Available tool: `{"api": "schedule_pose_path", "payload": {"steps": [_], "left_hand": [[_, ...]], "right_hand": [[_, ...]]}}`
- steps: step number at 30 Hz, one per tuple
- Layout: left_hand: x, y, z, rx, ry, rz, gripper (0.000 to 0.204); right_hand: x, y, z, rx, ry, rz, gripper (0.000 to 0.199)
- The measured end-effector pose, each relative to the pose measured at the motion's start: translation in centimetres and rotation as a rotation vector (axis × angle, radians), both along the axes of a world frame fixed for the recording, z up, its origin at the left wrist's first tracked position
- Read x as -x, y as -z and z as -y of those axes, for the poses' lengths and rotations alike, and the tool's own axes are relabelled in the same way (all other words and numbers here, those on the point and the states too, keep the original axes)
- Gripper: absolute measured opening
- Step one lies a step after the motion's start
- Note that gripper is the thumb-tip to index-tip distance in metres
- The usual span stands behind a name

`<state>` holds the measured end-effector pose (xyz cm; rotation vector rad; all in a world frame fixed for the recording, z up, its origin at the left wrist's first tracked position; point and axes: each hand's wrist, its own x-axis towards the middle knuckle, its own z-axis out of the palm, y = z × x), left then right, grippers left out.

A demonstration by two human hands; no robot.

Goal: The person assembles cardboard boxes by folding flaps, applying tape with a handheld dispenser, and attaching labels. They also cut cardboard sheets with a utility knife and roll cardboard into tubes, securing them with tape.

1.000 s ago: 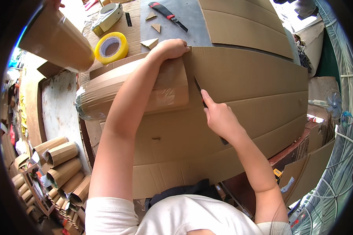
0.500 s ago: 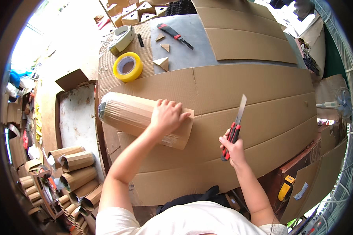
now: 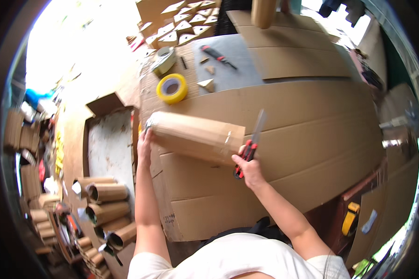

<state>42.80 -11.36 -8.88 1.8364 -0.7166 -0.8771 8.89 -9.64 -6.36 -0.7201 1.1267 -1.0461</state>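
A brown cardboard tube (image 3: 195, 135) lies slantwise over the large cardboard sheet. Its left end is covered with clear wrap. My left hand (image 3: 145, 142) grips that end, its fingers partly hidden behind the rim. In my right hand (image 3: 250, 172) is a red and black utility knife (image 3: 247, 153), its long blade out and pointing up and away. The fist with the knife is close against the tube's right end; whether it touches is hard to tell.
Beyond the tube are a yellow tape roll (image 3: 172, 89), a tape dispenser (image 3: 164, 61), a second utility knife (image 3: 219, 56) and cardboard scraps (image 3: 206, 85). More tubes (image 3: 108, 192) are stacked at lower left. Another tube (image 3: 264, 13) stands at the far edge. A yellow tool (image 3: 350, 218) lies lower right.
My left hand has gone from the tube's right part to its wrapped left end. My right hand has brought the knife left, up to the tube. Another tube has appeared at the far edge.
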Motion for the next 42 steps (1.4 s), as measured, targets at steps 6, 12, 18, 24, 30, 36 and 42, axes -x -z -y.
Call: {"api": "schedule_pose_path", "payload": {"steps": [6, 12, 18, 24, 30, 36, 42], "left_hand": [[6.0, 3.0, -6.2, 0.019, -0.084, -0.473, 0.047], [19.0, 1.0, -14.4, -0.028, 0.196, -0.792, 0.053], [33.8, -1.9, -19.2, -0.245, 0.715, -1.033, 0.05], [47.3, -5.7, -18.9, -0.427, 1.417, -0.812, 0.051], [60.7, -3.7, -20.8, -0.173, 1.911, -0.405, 0.051], [60.2, -1.6, -21.4, -0.42, 1.874, -0.324, 0.041], [56.1, -0.3, -21.9, -0.587, 1.53, -0.208, 0.032]], "right_hand": [[3.8, -8.7, -4.8, 0.432, 0.018, -0.565, 0.01], [11.7, -17.2, -10.6, 0.743, 0.043, -0.861, 0.028], [21.6, -23.9, -17.2, 0.681, 0.197, -1.218, 0.024], [31.5, -29.4, -28.6, 0.442, 0.635, -1.273, 0.016], [39.2, -32.7, -41.0, 0.147, 1.125, -1.518, 0.018], [50.0, -33.3, -49.1, -0.437, 1.173, -1.841, 0.02], [62.9, -29.5, -59.6, -0.852, 1.213, -1.864, 0.015]]}}
